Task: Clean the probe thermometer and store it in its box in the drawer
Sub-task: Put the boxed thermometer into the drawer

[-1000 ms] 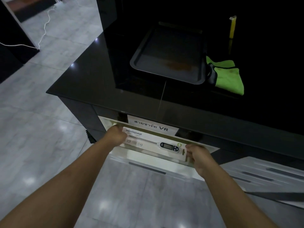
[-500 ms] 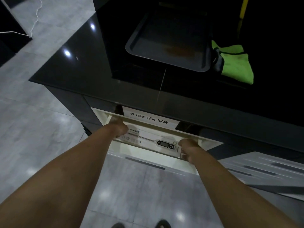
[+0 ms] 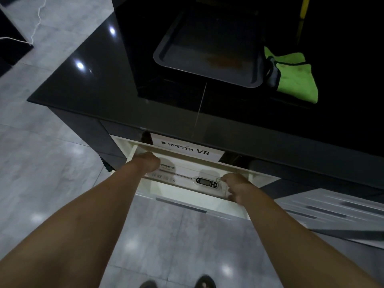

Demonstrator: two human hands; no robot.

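Note:
The white thermometer box (image 3: 182, 174) lies inside the open white drawer (image 3: 199, 201) under the black counter. Through its clear front I see the probe thermometer (image 3: 205, 181), its display head to the right and its thin probe pointing left. My left hand (image 3: 148, 164) is closed on the box's left end. My right hand (image 3: 236, 187) grips the box's right end with curled fingers. Both hands reach down into the drawer.
A dark baking tray (image 3: 209, 57) with a brown stain sits on the black counter (image 3: 87, 86), a green cloth (image 3: 295, 77) to its right. A labelled white sign (image 3: 185, 149) hangs above the drawer. White shelving (image 3: 332, 210) stands at the right. My feet (image 3: 176, 283) are on grey floor tiles.
Both hands have lowered the box deeper into the drawer. The camera has tilted down, bringing my feet into view.

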